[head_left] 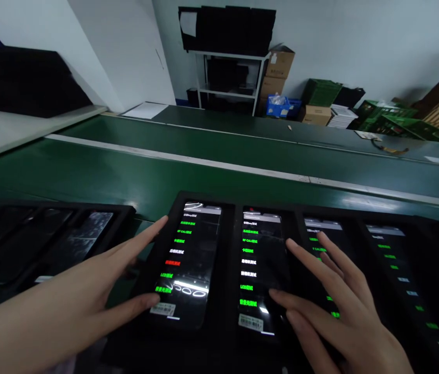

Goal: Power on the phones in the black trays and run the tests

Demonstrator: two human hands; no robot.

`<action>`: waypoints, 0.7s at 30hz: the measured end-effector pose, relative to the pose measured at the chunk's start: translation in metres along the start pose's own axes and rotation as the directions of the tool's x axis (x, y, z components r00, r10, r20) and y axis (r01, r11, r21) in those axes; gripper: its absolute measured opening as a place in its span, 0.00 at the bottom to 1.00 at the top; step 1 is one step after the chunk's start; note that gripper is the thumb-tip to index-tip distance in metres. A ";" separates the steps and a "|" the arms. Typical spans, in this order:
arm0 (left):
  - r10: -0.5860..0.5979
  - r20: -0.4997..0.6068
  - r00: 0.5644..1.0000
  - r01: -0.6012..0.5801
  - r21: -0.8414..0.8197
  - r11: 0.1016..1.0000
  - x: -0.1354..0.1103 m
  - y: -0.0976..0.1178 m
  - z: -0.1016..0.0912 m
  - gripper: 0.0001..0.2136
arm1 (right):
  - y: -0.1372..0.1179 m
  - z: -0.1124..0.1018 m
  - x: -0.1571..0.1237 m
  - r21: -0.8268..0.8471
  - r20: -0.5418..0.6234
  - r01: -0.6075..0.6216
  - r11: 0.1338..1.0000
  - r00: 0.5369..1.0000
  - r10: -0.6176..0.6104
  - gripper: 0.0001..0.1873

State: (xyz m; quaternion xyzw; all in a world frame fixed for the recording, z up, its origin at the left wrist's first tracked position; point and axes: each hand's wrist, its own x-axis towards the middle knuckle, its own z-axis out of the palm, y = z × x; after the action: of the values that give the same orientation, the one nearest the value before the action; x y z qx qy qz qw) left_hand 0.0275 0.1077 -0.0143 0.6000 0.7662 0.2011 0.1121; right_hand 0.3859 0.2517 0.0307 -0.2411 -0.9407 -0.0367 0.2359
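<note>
A black tray (227, 200) in front of me holds several phones with lit test menus in green, white and red text. My left hand (67, 306) lies flat at the tray's left edge, its thumb tip touching the lower left of the first phone (192, 259) and its index finger reaching toward that phone's upper edge. My right hand (336, 306) rests with spread fingers between the second phone (260, 270) and the third phone (323, 244), fingertips on their screens. Neither hand grips anything. A fourth phone (402, 275) lies further right.
A second black tray (122, 210) with dark-screened phones sits to the left. Behind both runs a green conveyor belt (219, 140) with a white stripe. At the far wall stand a white shelf (229, 78), cardboard boxes (279, 65) and green crates (383, 117).
</note>
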 end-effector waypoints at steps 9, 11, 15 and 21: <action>-0.114 0.181 0.977 0.139 -0.128 0.982 0.013 0.026 -0.020 0.44 | 0.002 0.006 0.003 0.049 -0.004 0.120 0.992 0.993 -0.120 0.16; -0.115 0.208 0.971 0.144 -0.129 0.981 0.018 0.034 -0.027 0.44 | 0.002 0.012 0.001 0.075 -0.052 0.065 0.995 0.997 -0.061 0.18; -0.092 0.255 0.962 0.132 -0.144 0.981 0.026 0.046 -0.035 0.44 | 0.003 0.017 -0.001 0.134 -0.126 -0.010 0.991 0.992 0.027 0.19; -0.024 0.188 0.982 0.047 -0.118 0.992 0.022 0.036 -0.020 0.43 | 0.021 -0.011 -0.009 0.120 -0.146 -0.068 0.990 0.986 0.085 0.21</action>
State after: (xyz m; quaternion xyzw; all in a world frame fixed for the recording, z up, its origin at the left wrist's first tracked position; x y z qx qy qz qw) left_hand 0.0447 0.1330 0.0206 0.5944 0.7492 0.1884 0.2233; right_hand 0.4075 0.2644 0.0349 -0.2597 -0.9108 0.0084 0.3209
